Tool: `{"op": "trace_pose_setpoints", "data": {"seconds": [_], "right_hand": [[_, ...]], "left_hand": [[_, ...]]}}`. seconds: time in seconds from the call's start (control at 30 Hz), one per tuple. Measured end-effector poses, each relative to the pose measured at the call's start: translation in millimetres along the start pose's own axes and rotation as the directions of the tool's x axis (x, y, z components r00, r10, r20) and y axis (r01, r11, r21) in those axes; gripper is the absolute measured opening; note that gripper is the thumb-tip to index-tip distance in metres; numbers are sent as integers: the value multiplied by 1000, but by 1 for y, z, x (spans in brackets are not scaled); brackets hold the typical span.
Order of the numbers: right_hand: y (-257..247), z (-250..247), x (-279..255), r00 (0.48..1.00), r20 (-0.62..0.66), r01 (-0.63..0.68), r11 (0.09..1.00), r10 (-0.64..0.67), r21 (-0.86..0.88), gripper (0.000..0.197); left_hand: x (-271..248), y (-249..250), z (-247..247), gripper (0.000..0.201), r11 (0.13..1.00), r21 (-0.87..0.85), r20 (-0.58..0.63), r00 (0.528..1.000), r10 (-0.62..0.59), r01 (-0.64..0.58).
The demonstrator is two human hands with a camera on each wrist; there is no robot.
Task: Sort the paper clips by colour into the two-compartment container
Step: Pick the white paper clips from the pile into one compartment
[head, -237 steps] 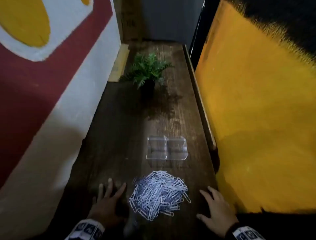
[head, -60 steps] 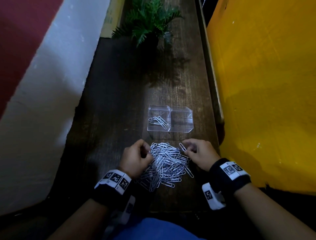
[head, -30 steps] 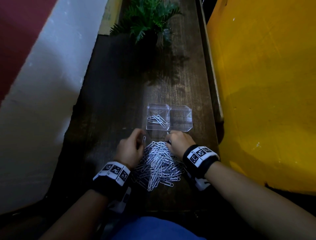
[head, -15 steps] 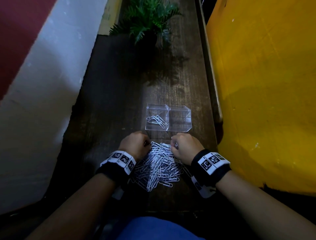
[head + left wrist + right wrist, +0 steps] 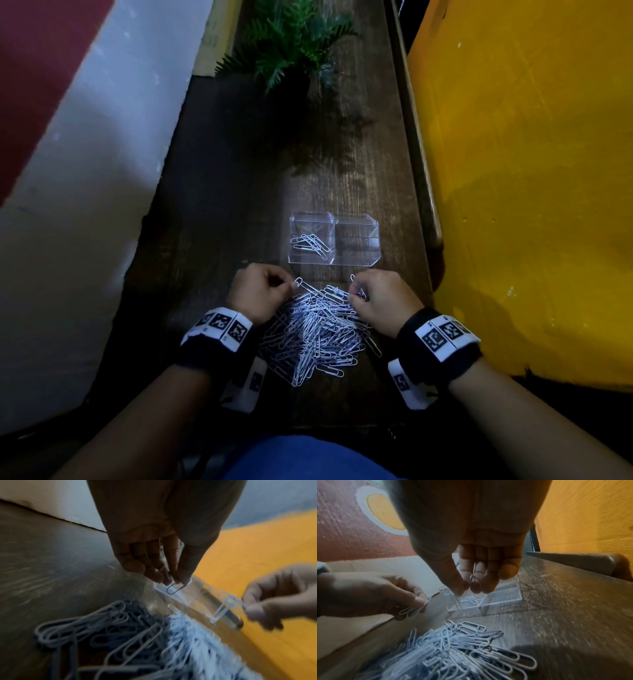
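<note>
- Pile (image 5: 317,334) of pale paper clips: loose heap on the dark wood surface (image 5: 219,212), nearest the person, between both wrists.
- Left hand (image 5: 257,294): at the pile's far left edge, fingers curled, thumb and finger pinching one clip (image 5: 175,589).
- Right hand (image 5: 383,301): at the pile's far right edge, fingers curled, pinching a clip (image 5: 471,579).
- Container (image 5: 358,258): clear, two compartments, just beyond the pile; a few clips in its left compartment.
- Fern (image 5: 291,44): potted, well beyond the container.
</note>
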State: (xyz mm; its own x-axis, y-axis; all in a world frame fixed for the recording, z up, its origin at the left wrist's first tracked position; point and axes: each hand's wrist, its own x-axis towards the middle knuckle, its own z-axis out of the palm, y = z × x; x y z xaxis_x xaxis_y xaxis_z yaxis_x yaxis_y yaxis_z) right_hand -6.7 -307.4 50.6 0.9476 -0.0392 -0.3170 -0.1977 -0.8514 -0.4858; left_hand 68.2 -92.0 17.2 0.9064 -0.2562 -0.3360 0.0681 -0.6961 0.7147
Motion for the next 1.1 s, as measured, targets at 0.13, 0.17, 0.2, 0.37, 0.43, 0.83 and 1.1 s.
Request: {"op": "trace_pose_setpoints", "data": {"seconds": [0.13,0.17,0.2,0.37,0.43,0.83,1.1], "right_hand": [[1,1,2,999,-22,-40,985,44,170,8],[2,1,2,999,-28,-38,979,44,202,7],[3,2,3,999,-31,-30,972,39,234,7],[1,0,3,1000,-22,2,924,7,383,10],[0,0,4,1000,-30,13,915,-1,402,12],[-9,-19,30,987,-162,36,935,23,352,7],[-31,-37,67,990,-131,60,997,-52,57,7]], "left_hand": [[5,-7,-3,8,952,-304,21,1000,-15,20],[6,-7,-4,8,942,-337,17,1000,-1,7],[8,-6,-5,8,935,-355,8,1000,14,-11],[26,15,-7,10,936,-337,-60,994,89,-104],[38,28,-9,15,953,-283,-44,994,105,-113],[66,57,-16,29,997,-15,79,993,82,-81],[23,13,-32,25,995,-94,-178,984,2,-19]]}}
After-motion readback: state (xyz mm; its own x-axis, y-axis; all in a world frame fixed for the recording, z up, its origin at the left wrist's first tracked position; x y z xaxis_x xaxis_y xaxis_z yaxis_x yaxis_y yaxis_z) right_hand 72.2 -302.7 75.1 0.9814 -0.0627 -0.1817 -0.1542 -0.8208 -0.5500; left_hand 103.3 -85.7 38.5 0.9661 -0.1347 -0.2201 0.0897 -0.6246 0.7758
